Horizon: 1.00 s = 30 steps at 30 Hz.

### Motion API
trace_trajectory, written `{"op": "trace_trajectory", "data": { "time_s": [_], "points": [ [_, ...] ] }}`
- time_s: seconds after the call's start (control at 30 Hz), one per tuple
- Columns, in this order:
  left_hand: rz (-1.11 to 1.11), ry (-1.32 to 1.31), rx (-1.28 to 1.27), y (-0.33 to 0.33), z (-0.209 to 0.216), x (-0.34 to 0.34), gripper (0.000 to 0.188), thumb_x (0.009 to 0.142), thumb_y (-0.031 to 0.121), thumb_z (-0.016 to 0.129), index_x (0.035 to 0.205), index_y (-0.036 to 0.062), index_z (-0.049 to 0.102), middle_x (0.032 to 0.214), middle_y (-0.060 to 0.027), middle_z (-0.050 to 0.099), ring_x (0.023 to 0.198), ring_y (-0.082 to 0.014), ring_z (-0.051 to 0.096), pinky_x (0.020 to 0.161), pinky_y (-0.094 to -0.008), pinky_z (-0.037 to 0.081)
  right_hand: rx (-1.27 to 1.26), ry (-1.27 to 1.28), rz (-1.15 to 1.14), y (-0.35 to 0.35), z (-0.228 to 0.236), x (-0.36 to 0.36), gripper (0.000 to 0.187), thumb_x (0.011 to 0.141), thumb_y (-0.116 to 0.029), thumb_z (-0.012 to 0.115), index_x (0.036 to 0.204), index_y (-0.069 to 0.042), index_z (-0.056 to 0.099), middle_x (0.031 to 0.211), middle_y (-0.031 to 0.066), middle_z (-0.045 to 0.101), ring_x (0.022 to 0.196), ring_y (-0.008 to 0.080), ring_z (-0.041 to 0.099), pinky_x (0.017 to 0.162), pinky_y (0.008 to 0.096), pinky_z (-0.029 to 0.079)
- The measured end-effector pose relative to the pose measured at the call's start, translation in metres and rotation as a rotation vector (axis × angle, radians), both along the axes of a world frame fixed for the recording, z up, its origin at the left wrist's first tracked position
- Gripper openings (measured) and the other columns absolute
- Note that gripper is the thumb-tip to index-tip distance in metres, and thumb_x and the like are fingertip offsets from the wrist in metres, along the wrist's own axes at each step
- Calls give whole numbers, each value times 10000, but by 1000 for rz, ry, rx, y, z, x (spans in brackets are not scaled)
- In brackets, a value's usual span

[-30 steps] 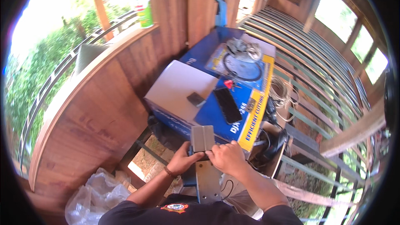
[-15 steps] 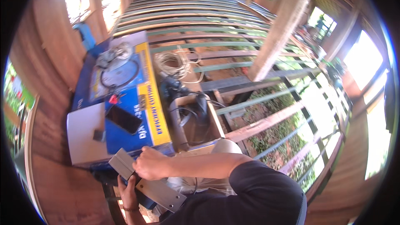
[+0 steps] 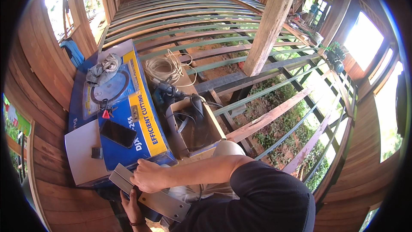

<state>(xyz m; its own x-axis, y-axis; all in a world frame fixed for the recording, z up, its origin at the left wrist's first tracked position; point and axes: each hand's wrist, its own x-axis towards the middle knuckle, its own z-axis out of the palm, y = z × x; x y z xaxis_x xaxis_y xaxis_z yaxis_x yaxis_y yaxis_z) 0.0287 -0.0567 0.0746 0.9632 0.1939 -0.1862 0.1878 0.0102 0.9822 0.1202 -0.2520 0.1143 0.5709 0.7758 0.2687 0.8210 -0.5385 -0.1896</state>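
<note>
A tool with a two-part flat metal sole, which looks like an electric planer (image 3: pixel 168 206) turned sole up, lies across my lap. My left hand (image 3: pixel 132 209) grips its side from below, thumb near the gap between the plates. My right hand (image 3: pixel 148 177) is closed over that gap, knuckles up, its forearm crossing from the right. Whatever its fingers hold is hidden.
A large blue and yellow carton (image 3: pixel 150 122) bears a phone (image 3: pixel 118 134), keys (image 3: pixel 105 111) and a grey cloth (image 3: pixel 104 68). Beside it stand an open box with a power tool (image 3: pixel 197 111) and coiled cable (image 3: pixel 165 69). Open floor joists (image 3: pixel 274 122) lie beyond, near a wooden post (image 3: pixel 274 25).
The view has shifted, so the carton and joists sit slightly left and the picture is sharper. Both hands stay at the planer with little visible change.
</note>
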Motion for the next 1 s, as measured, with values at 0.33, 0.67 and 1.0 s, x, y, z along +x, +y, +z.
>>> {"op": "trace_trajectory", "data": {
  "time_s": [0.33,0.67,1.0],
  "points": [
    [-52,-10,-132,9,-7,1,680,954,197,711,1519,-82,457,1329,-156,654,1202,-243,601,1080,-363,440,38,42,9,-4,4,-2,202,875,-255,685,816,-62,668,633,103,685,573,297,672,723,435,444],
    [-67,30,-193,8,0,0,671,931,85,697,1531,-59,432,1310,-136,639,1182,-228,613,1063,-357,465,-3,19,13,-6,4,-6,205,877,-246,683,812,-52,664,596,97,663,563,306,668,736,443,443],
    [-62,35,-213,6,2,-2,670,922,69,692,1528,-52,434,1307,-135,634,1186,-235,618,1066,-367,470,17,39,-10,-8,1,-10,223,898,-254,674,796,-56,669,613,97,669,564,309,670,741,447,446]
  ]
}}
